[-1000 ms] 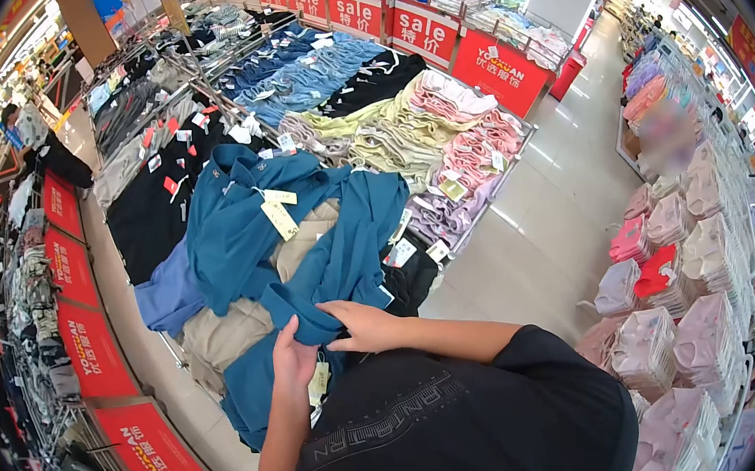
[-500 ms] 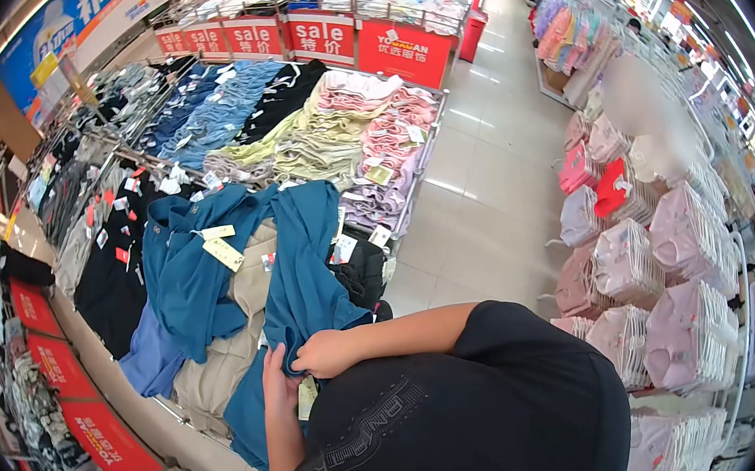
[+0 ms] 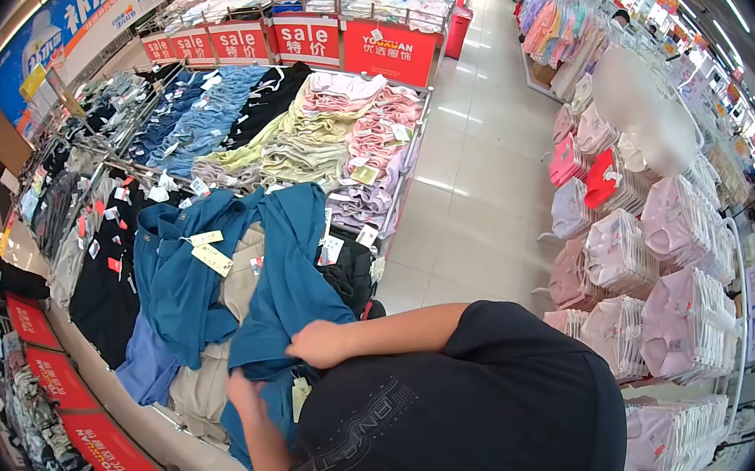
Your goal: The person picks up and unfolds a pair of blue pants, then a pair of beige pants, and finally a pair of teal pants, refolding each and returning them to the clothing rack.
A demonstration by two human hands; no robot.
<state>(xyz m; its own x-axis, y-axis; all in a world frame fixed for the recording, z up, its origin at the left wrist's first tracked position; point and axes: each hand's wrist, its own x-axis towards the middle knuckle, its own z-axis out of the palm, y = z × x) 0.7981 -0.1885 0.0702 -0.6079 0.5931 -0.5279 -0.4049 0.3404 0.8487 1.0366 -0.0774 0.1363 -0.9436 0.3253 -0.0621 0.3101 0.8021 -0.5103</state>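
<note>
A teal garment (image 3: 285, 273) lies across a beige one (image 3: 247, 240), with its near end drawn up against my body. My right hand (image 3: 318, 344) is closed on the edge of the teal cloth, thumb side pointing left. Lower and to the left, my left hand (image 3: 246, 398) is at the opposite edge, blurred, its fingers closed at the fabric. Between the hands the cloth spreads wide. More teal cloth and a pale tag (image 3: 301, 396) hang below them. Another spread of teal fabric (image 3: 177, 293) with pale tags (image 3: 212, 258) rests further left.
Black garments (image 3: 106, 282) and a blue-violet piece (image 3: 147, 361) lie at the left. Behind are stacks of jeans (image 3: 199, 116) and pink clothing (image 3: 376, 130), before red sale signs (image 3: 238, 44). An aisle (image 3: 457, 200) runs on the right, beside racks of pink hanging clothes (image 3: 685, 313).
My hands have moved apart: the left went left and down, the right slightly right. The teal cloth, bunched between them before, is now spread out wider.
</note>
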